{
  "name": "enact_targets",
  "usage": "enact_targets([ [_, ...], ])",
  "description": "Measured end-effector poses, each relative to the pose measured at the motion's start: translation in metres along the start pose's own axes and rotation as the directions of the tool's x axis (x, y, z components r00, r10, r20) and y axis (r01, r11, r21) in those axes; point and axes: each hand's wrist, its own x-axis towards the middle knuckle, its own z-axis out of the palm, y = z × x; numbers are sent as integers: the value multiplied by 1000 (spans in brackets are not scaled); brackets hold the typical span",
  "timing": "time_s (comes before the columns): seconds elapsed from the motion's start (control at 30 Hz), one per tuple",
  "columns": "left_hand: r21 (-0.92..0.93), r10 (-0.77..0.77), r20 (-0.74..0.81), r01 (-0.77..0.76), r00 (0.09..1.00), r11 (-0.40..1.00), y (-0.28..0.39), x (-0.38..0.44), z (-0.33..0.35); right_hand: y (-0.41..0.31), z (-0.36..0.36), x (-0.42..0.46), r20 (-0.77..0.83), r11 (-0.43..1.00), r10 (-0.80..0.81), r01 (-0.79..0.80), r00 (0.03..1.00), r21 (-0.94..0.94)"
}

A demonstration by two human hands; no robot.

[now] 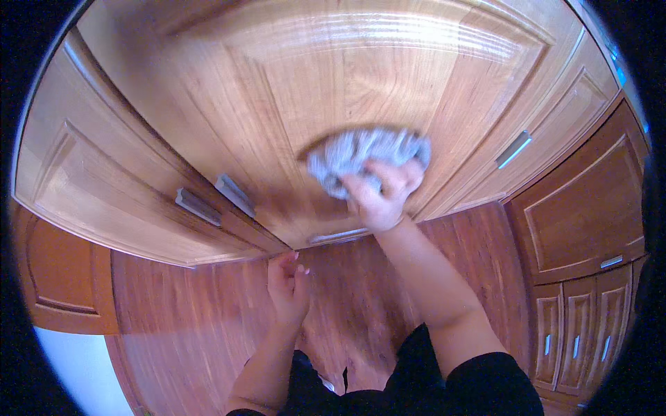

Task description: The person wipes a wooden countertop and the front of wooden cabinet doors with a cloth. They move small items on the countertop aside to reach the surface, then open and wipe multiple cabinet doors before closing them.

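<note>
A crumpled grey striped cloth (359, 151) is held in my right hand (382, 200) and lies against the panel of a light wooden cabinet door (359, 99). Both the cloth and that hand are slightly blurred. My left hand (289, 286) is empty, its fingers loosely curled and apart, just in front of the lower corner of the door. Two metal handles, one on this door (235, 195) and one on the neighbouring door (197, 206), sit side by side left of the cloth.
Another metal handle (514, 149) is on the cabinet door at the right. Darker wooden cabinets (583, 208) with handles stand at the right edge. A brown wooden door (62, 265) is at the left. Below lies a reddish-brown wood floor (197, 301).
</note>
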Motion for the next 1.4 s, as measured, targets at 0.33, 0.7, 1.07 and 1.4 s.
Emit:
enact_targets([
  [0.33,1,-35,-48,35,998,999,22,4,1,-12,-7,-36,251,989,-41,4,967,145],
  [0.7,374,81,4,-76,997,924,63,18,-14,-41,54,174,-210,978,-109,142,972,153],
  [1.07,133,50,-132,-32,990,991,18,13,-25,-94,43,20,114,990,63,-77,992,122],
  [1.4,-149,-138,-108,122,985,981,35,10,-27,-93,13,-52,440,921,183,-310,879,236],
])
